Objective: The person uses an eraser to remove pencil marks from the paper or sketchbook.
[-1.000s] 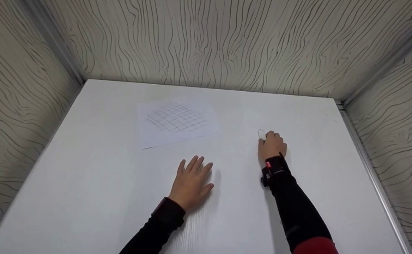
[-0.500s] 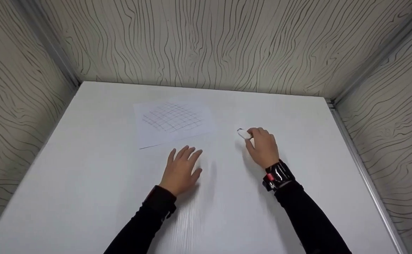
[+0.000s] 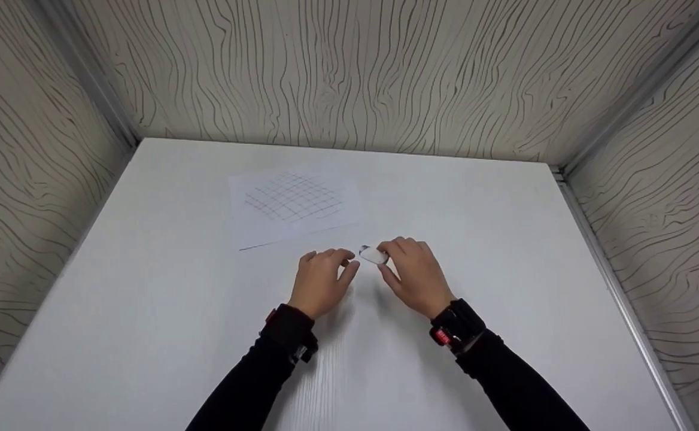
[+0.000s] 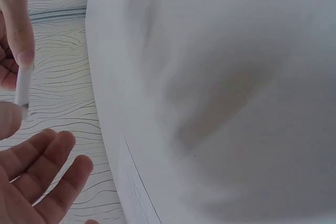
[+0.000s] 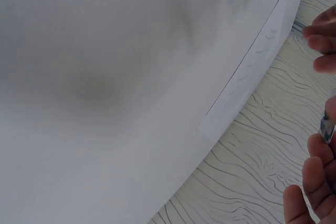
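My right hand point(image 3: 418, 272) pinches a small white slab, apparently an eraser point(image 3: 373, 255), between thumb and fingers above the table. One end of the eraser has dark grey marks, which also show in the right wrist view. Just left of it is my left hand point(image 3: 319, 280), its thumb and forefinger bent toward the marked end; in the head view a slight gap seems to lie between them. In the left wrist view the left fingers point(image 4: 58, 177) are loosely spread and the thumb overlaps the end of the eraser point(image 4: 23, 85). Whether they touch is unclear.
Behind the hands, a white sheet of paper point(image 3: 260, 233) with a crisscross of thin drawn lines lies on the white table point(image 3: 164, 287). Wood-grain patterned walls point(image 3: 337, 72) enclose the table at the back and both sides.
My right hand has lifted the eraser and brought it left toward the middle. The left hand has risen off the table, its fingers going from spread to bent.
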### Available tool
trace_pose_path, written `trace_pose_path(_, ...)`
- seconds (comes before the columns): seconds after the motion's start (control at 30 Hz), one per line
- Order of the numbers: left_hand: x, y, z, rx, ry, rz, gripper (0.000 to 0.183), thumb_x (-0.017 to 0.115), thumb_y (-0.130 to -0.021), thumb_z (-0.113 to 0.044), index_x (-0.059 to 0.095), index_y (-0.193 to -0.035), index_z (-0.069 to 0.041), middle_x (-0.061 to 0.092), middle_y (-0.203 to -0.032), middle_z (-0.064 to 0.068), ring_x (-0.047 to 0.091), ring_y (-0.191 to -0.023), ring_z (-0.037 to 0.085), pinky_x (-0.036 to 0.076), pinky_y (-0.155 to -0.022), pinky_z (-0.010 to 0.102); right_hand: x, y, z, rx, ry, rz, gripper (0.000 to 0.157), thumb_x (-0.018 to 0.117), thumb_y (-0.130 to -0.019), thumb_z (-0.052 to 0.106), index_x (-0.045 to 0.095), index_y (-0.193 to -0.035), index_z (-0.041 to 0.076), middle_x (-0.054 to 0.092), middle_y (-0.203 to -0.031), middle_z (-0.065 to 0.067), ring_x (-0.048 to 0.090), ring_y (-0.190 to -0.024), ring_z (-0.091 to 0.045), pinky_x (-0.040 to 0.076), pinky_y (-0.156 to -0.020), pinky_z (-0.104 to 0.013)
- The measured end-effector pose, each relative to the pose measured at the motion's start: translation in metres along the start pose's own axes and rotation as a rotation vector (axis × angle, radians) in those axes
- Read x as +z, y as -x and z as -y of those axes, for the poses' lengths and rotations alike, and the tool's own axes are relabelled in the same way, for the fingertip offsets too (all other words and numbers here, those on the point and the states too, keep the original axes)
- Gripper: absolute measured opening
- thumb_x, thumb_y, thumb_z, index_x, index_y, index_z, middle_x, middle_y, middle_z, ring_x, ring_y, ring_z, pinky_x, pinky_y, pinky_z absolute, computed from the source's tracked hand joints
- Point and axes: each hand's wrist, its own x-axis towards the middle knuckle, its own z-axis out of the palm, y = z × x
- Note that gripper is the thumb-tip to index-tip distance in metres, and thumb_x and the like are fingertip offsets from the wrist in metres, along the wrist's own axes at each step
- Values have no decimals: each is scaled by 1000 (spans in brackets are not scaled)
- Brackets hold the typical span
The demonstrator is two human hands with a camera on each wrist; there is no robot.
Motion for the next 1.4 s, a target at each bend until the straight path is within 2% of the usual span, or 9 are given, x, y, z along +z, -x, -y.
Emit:
trace_pose_path(0.13, 4, 0, -1, -24, 68, 25, 23, 61, -104, -28, 76, -102, -10, 79, -95, 4, 74, -91, 22, 53, -100, 54, 5, 4, 5, -54, -5, 2, 26, 78, -92, 21, 65, -113, 13, 69, -99, 0, 65, -90, -17, 56, -84, -40)
trace_pose_path(0.23, 5, 1, 1, -69, 203, 76, 24, 59, -105, -25, 76, -101, -8, 78, -92, 5, 72, -86, 21, 56, -87, 44, 6, 6, 7, -71, -53, 12, 26, 78, -92, 20, 65, -113, 13, 69, -97, 1, 64, -87, -17, 56, -83, -40)
trace_pose_path(0.4, 6, 3, 6, -136, 375, 150, 25, 56, -106, -23, 75, -102, -6, 77, -89, 5, 68, -80, 16, 52, -74, 32, 6, 8, 10, -17, -207, 81, 28, 76, -92, 16, 63, -116, 10, 72, -93, -3, 66, -81, -18, 55, -78, -38)
trace_pose_path(0.53, 9, 4, 5, -139, 334, 148, 24, 58, -104, -23, 76, -102, -8, 77, -88, 3, 66, -77, 14, 50, -73, 31, 4, 7, 13, 66, -342, 197, 32, 71, -97, 19, 61, -126, 9, 72, -91, -3, 65, -78, -17, 50, -72, -31)
trace_pose_path(0.67, 11, 5, 1, -105, 249, 126, 21, 61, -103, -23, 77, -101, -10, 78, -91, 4, 68, -80, 17, 53, -74, 34, 2, 5, 14, 109, -388, 283, 34, 63, -103, 26, 63, -131, 7, 67, -85, 0, 55, -73, -10, 45, -68, -26)
trace_pose_path(0.77, 14, 6, 0, -78, 187, 119, 19, 62, -102, -23, 77, -102, -11, 79, -94, 4, 70, -84, 20, 56, -78, 37, 2, 6, 14, 119, -376, 313, 30, 60, -105, 26, 67, -126, 7, 62, -81, 1, 50, -71, -9, 43, -66, -25)
trace_pose_path(0.97, 12, 7, 6, -112, 190, 202, 19, 61, -102, -22, 76, -104, -11, 78, -99, 4, 71, -91, 21, 57, -83, 40, 4, 9, 14, 169, -267, 294, 14, 61, -102, 23, 65, -100, 9, 56, -80, 3, 47, -71, -10, 42, -63, -27)
trace_pose_path(1.2, -3, 2, 32, -204, 37, 182, 30, 62, -101, -21, 68, -127, -8, 72, -120, 15, 70, -106, 33, 57, -93, 50, 7, 13, 7, 291, -190, 306, 10, 59, -100, 17, 63, -98, 8, 51, -66, 5, 43, -58, -11, 37, -52, -28)
trace_pose_path(1.4, -17, -3, 69, -209, -135, 166, 51, 62, -101, -22, 51, -146, -1, 56, -146, 24, 57, -131, 44, 50, -105, 59, 13, 17, 2, 318, -174, 346, 10, 55, -103, 15, 58, -97, 7, 46, -64, 3, 41, -56, -13, 32, -50, -28)
